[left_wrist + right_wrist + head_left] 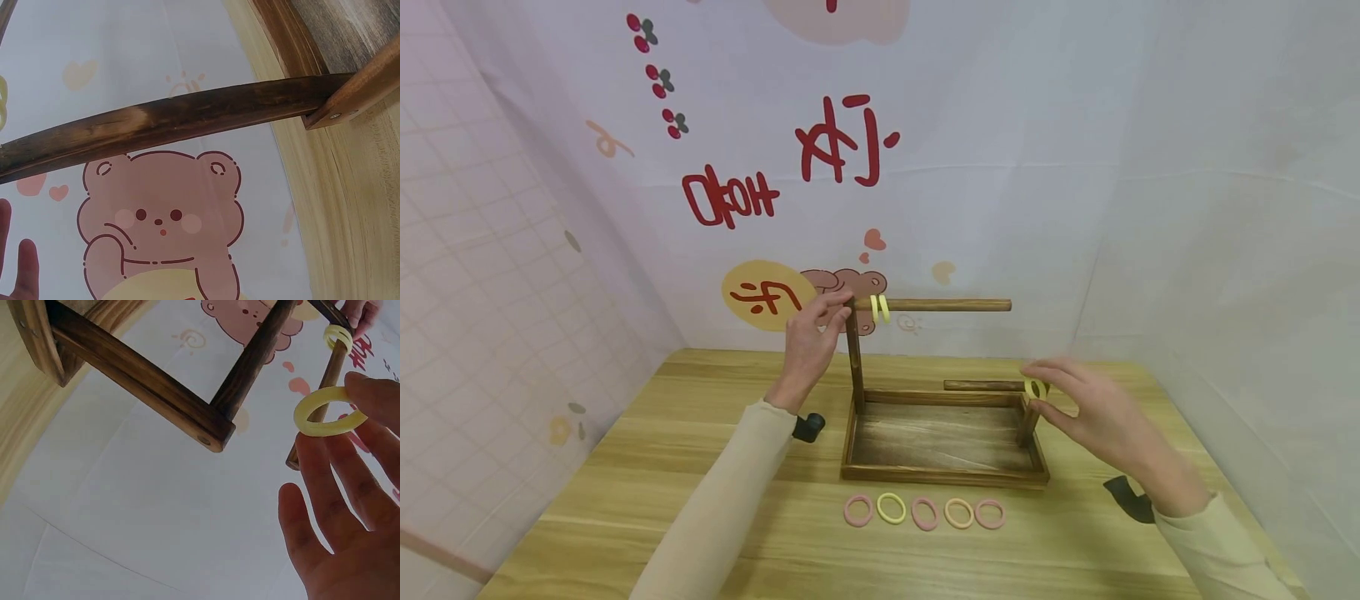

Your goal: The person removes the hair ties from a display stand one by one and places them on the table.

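Observation:
At the top of the tall post of a wooden rack, my left hand pinches the post's end between thumb and fingers. Two yellow rings hang on the upper rod, close to that post. My right hand holds another yellow ring between thumb and fingertips. In the head view this ring overlaps the lower rod near its short post; the right wrist view shows it apart from the rods, by the upper rod's free end. Only some fingers of my left hand show in its wrist view.
A row of pink, yellow and orange rings lies on the wooden table before the rack's tray base. Behind stands a white wall sheet with printed drawings. Dark wrist straps show at both wrists.

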The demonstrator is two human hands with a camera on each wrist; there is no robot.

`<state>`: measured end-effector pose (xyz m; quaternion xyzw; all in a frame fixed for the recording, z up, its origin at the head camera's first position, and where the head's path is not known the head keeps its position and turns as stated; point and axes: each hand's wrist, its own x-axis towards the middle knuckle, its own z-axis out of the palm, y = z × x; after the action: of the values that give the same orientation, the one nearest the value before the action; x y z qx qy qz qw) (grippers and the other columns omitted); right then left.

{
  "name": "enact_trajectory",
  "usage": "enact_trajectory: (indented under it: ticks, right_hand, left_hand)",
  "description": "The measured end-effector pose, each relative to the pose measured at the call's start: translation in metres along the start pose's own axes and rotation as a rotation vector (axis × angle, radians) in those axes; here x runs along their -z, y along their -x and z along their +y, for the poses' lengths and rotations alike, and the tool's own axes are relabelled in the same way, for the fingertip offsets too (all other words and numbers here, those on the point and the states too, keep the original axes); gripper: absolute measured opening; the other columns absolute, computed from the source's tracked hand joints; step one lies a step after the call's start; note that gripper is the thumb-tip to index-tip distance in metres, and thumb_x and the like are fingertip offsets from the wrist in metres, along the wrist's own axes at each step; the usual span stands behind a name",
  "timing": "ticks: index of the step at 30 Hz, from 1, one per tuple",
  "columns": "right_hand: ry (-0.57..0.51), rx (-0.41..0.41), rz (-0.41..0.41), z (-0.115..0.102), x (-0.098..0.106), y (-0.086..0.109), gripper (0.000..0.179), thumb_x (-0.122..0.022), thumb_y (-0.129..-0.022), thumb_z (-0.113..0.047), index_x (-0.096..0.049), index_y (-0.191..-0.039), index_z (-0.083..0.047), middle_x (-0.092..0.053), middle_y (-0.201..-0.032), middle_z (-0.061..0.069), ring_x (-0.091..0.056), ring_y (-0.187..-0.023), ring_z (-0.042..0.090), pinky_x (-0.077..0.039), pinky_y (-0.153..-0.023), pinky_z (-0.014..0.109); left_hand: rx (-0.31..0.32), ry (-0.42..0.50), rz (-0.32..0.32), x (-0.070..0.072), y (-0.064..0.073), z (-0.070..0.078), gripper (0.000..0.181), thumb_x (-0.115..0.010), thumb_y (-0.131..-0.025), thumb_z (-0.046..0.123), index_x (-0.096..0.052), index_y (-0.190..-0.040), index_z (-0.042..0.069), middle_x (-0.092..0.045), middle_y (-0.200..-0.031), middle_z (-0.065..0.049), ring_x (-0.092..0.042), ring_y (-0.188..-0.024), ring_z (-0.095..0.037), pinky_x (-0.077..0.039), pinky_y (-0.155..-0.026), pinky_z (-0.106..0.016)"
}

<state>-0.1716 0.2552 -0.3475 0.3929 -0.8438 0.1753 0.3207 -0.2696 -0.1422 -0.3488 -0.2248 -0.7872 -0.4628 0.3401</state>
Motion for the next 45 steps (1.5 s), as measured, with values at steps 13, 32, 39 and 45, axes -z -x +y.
enact_trajectory:
  ticks: [13, 32, 39, 45]
  right_hand:
    - [-0.001, -0.025, -0.083, -0.008, -0.010, 0.014, 0.059, -0.091, -0.070, -0.001, -0.069, -0.124, -0.005, -0.071, -0.117, 0.004, -0.071, -0.093, 0.021, -0.059, -0.075, 0.040]
    - [-0.026, 0.064, -0.154, -0.017, -0.018, 0.033, 0.031, -0.079, -0.095, -0.032, -0.074, -0.120, -0.014, -0.070, -0.116, -0.004, -0.071, -0.098, 0.018, -0.058, -0.077, 0.030]
    - [-0.042, 0.055, -0.185, -0.021, -0.022, 0.041, 0.046, -0.092, -0.075, -0.010, -0.075, -0.118, -0.014, -0.069, -0.113, -0.006, -0.070, -0.095, 0.014, -0.059, -0.078, 0.028]
    - [-0.036, 0.052, -0.209, -0.024, -0.025, 0.048, 0.051, -0.094, -0.070, -0.007, -0.075, -0.116, -0.014, -0.069, -0.111, -0.007, -0.069, -0.094, 0.012, -0.058, -0.078, 0.029]
  left_hand:
    - [-0.005, -0.005, -0.001, 0.000, 0.000, 0.000, 0.025, -0.069, -0.100, 0.009, -0.072, -0.124, 0.002, -0.070, -0.130, -0.017, -0.064, -0.124, -0.034, -0.053, -0.099, -0.057]
    - [-0.008, 0.006, -0.002, 0.000, 0.000, -0.001, 0.027, -0.069, -0.100, 0.009, -0.072, -0.125, 0.000, -0.070, -0.129, -0.019, -0.066, -0.121, -0.034, -0.054, -0.098, -0.054]
    - [0.010, 0.003, -0.007, 0.000, 0.000, -0.001, 0.028, -0.069, -0.101, 0.010, -0.072, -0.126, 0.000, -0.070, -0.130, -0.016, -0.065, -0.122, -0.032, -0.054, -0.099, -0.051]
    - [0.012, 0.010, -0.005, 0.000, 0.000, -0.001, 0.027, -0.069, -0.100, 0.009, -0.072, -0.125, 0.000, -0.070, -0.129, -0.017, -0.065, -0.123, -0.032, -0.054, -0.099, -0.052]
